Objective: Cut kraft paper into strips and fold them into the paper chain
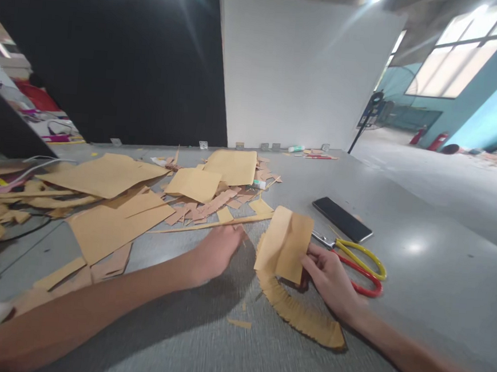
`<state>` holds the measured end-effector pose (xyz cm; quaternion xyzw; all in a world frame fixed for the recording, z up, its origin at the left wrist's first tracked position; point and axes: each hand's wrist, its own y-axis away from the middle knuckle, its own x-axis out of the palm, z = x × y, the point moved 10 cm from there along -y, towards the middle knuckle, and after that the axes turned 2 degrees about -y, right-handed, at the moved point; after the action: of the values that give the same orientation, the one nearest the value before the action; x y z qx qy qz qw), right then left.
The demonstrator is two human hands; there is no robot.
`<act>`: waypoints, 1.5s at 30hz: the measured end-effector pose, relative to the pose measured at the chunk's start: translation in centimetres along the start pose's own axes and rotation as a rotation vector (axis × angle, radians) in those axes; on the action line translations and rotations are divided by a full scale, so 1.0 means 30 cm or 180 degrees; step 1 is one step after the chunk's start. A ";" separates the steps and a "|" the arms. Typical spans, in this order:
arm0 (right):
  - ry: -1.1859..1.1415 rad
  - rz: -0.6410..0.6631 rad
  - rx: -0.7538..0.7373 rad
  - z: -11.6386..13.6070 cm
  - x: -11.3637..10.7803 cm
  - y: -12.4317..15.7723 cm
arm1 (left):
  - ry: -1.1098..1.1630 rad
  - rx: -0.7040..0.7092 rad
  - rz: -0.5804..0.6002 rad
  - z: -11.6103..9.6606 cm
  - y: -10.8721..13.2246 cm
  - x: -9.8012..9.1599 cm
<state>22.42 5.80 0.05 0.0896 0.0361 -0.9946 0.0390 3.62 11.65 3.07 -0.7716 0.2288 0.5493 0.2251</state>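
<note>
My right hand pinches the right edge of a creased piece of brown paper, its thumb on the near face. Beneath that paper, a curved strip of pleated brown paper sweeps toward me across the table. My left hand is closed, with thumb and fingertips pressed together left of the paper; whatever they may hold is hidden. Just beyond it lies a long thin paper strip. Scissors with one yellow and one red handle rest beside my right hand, their blades partly hidden.
A black phone lies beyond the scissors. Brown paper sheets and torn scraps cover the left and middle of the grey table. A glue stick lies by the white panel, which stands beside a black panel.
</note>
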 end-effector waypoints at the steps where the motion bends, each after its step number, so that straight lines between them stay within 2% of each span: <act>1: 0.0016 -0.0038 -0.0015 0.000 -0.004 0.001 | -0.0229 -0.0055 0.0009 0.004 -0.004 0.003; 4: 0.0051 -0.0111 -0.0105 0.003 -0.013 0.004 | -0.0721 -0.0083 -0.0035 0.013 -0.025 0.002; 6: 0.0065 -0.0117 -0.0152 0.002 -0.015 0.005 | -0.0580 -0.0141 -0.0378 0.023 -0.036 -0.043; 9: 0.0093 -0.0145 -0.0221 0.004 -0.018 0.005 | 0.0265 -0.0251 -0.1299 0.034 -0.016 -0.168; 10: 0.0114 -0.0156 -0.0255 0.007 -0.019 0.005 | 0.0664 -0.0233 -0.1532 0.032 -0.003 -0.202; 11: 0.0145 -0.0159 -0.0280 0.010 -0.018 0.006 | 0.1074 -0.0161 -0.1609 0.022 0.005 -0.221; 12: 0.0183 -0.0144 -0.0301 0.013 -0.016 0.007 | 0.1475 -0.0071 -0.1602 0.006 0.009 -0.230; 15: 0.0399 -0.0053 -0.0413 0.028 -0.003 0.013 | 0.2373 0.0171 -0.1208 -0.060 0.008 -0.205; 18: 0.0577 0.0009 -0.0558 0.048 0.009 0.022 | 0.2739 0.0211 -0.0742 -0.104 0.003 -0.127; 21: 0.0542 0.0099 -0.0504 0.048 0.019 0.029 | 0.2921 0.0076 -0.0398 -0.110 0.004 -0.020; 25: -0.0048 0.0374 -0.0444 0.051 0.039 0.044 | 0.3310 -0.0299 -0.0390 -0.088 0.022 0.084; 28: -0.0227 0.0624 -0.0540 0.061 0.062 0.054 | 0.3796 -0.0376 -0.0193 -0.112 0.034 0.130; 32: -0.0050 0.0505 -0.0320 0.026 0.060 0.044 | 0.4033 -0.0591 -0.0183 -0.114 0.049 0.139; 35: 0.0090 0.0372 -0.0201 0.001 0.046 0.031 | 0.4209 -0.0572 -0.0256 -0.112 0.050 0.131; 39: 0.0423 0.0125 -0.0146 -0.016 0.007 0.025 | 0.4311 -0.0261 0.0093 -0.149 0.040 0.144; 41: 0.0519 0.0199 -0.0145 -0.011 0.010 0.030 | 0.4257 -0.0079 0.0268 -0.168 0.040 0.146; 45: 0.0299 0.0398 -0.0135 0.018 0.030 0.039 | 0.4108 0.0043 0.0317 -0.174 0.048 0.139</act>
<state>21.54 4.53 0.35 0.1375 0.0532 -0.9839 0.1012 7.86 6.95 0.52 -0.9337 0.3570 -0.0167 0.0214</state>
